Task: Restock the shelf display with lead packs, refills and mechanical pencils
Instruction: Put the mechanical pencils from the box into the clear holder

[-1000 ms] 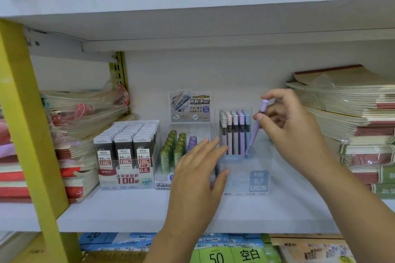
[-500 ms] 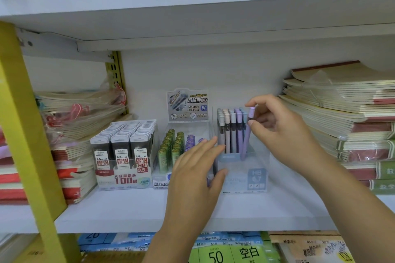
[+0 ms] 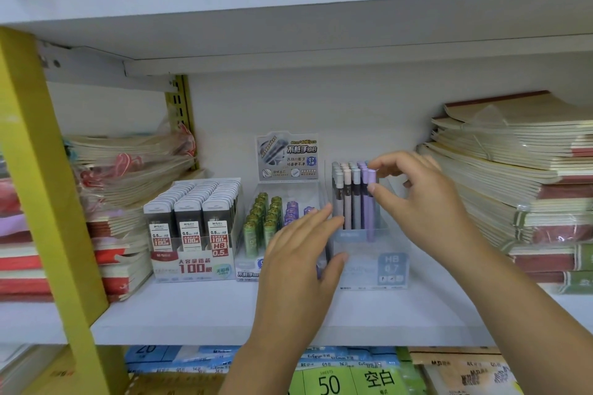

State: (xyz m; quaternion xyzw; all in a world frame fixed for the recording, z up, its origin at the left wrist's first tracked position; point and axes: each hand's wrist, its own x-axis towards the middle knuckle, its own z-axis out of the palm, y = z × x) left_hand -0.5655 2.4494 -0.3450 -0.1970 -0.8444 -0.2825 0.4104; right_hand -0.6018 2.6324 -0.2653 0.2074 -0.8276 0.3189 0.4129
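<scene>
On the white shelf point(image 3: 208, 314), centre: clear pencil box point(image 3: 393, 269), marked HB 0.7, stocked with upright mechanical pencils in grey, pink, pale blue and purple.

- Right hand point(image 3: 426, 202): at the box's upper right. Grip closed, thumb and forefinger pinching the cap end of a purple mechanical pencil point(image 3: 371, 202), which stands upright at the right end of the front row with its tip down inside the box.
- Left hand point(image 3: 298, 253): at the box's front left corner. Fingers straight against the left wall, thumb on the front face; grip open, nothing held.
- Refill tray point(image 3: 263, 224): just left of the box. Green and purple tubes, printed card header behind.
- Lead pack carton point(image 3: 192, 234): left of the box, beyond the tray. Three rows of black 0.5 HB packs.
- Wrapped notebooks point(image 3: 128, 170): well left of the box.
- Stacked notebooks point(image 3: 529, 186): right of the box, taller than it.
</scene>
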